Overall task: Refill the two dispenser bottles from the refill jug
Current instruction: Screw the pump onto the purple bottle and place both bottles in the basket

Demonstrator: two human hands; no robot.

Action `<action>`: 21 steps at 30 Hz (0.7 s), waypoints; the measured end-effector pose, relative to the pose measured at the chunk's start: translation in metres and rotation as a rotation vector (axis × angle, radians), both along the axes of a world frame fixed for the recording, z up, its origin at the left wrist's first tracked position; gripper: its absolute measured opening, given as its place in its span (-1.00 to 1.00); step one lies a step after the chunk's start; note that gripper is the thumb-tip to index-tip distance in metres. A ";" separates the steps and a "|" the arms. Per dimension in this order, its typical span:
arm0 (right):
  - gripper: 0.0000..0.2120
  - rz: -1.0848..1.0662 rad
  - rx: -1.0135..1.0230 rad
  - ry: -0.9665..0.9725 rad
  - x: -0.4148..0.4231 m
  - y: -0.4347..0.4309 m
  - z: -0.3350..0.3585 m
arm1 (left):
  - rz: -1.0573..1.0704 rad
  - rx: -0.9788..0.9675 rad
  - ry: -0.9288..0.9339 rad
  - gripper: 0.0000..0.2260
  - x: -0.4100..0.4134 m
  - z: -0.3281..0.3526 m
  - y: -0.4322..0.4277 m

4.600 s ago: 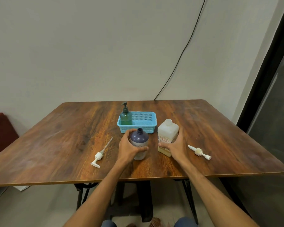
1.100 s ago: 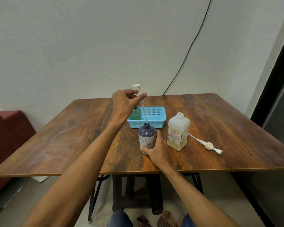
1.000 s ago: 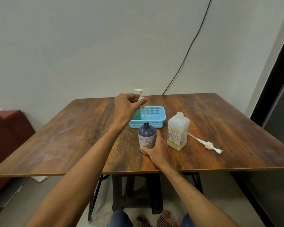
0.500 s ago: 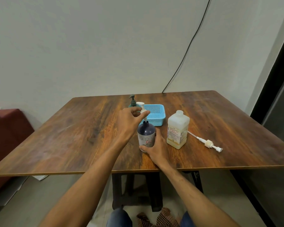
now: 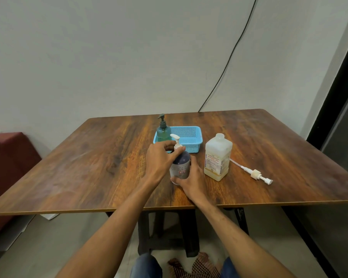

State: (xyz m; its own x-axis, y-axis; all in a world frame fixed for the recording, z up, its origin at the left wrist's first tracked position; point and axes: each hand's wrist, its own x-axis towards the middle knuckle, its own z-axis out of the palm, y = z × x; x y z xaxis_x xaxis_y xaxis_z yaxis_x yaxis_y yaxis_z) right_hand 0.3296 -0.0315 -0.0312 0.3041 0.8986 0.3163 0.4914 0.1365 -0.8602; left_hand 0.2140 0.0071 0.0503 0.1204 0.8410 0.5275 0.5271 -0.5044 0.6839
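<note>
Head view: right hand (image 5: 191,177) grip wraps the purple round plastic dispenser bottle (image 5: 181,163) low down, steadying it on the brown wooden surface (image 5: 89,167). Left hand (image 5: 161,157) grip pinches the white pump head (image 5: 176,141) at the neck, likely to thread it on. Uncapped translucent square refill jug (image 5: 218,157) stands just beside, to the right.

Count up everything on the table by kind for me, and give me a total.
Pump bottles: 2, the green bottle and the purple bottle with its white pump
Jugs: 1, the refill jug
Loose pumps: 1, the loose pump right of the jug
Baskets: 1, the blue basket
Total: 5
</note>
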 end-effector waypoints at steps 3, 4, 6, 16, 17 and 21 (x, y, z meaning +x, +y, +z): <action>-0.15 0.007 0.006 -0.003 0.000 0.001 0.000 | -0.026 -0.016 -0.042 -0.69 0.001 -0.002 -0.002; -0.15 0.009 0.006 -0.005 0.000 0.001 0.000 | -0.048 -0.028 -0.054 -0.72 0.001 -0.002 -0.002; -0.14 0.006 0.002 -0.012 0.000 0.001 0.000 | -0.115 -0.063 -0.072 -0.75 0.001 -0.002 -0.003; -0.15 -0.014 0.007 -0.033 0.000 0.002 -0.003 | 0.033 -0.042 -0.329 -0.69 0.019 -0.014 -0.011; -0.15 -0.008 0.004 -0.029 0.000 0.003 -0.004 | 0.041 -0.037 -0.325 -0.72 0.021 -0.013 -0.010; -0.16 -0.002 0.001 -0.022 0.001 0.005 -0.005 | -0.010 -0.061 -0.223 -0.79 0.015 -0.012 -0.005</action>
State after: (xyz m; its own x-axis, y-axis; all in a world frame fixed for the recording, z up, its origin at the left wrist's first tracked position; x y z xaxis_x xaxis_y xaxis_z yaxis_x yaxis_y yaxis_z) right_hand 0.3311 -0.0270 -0.0360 0.2992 0.8975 0.3240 0.5105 0.1363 -0.8490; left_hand 0.2293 0.0023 0.0386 0.0150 0.8715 0.4903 0.3541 -0.4631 0.8125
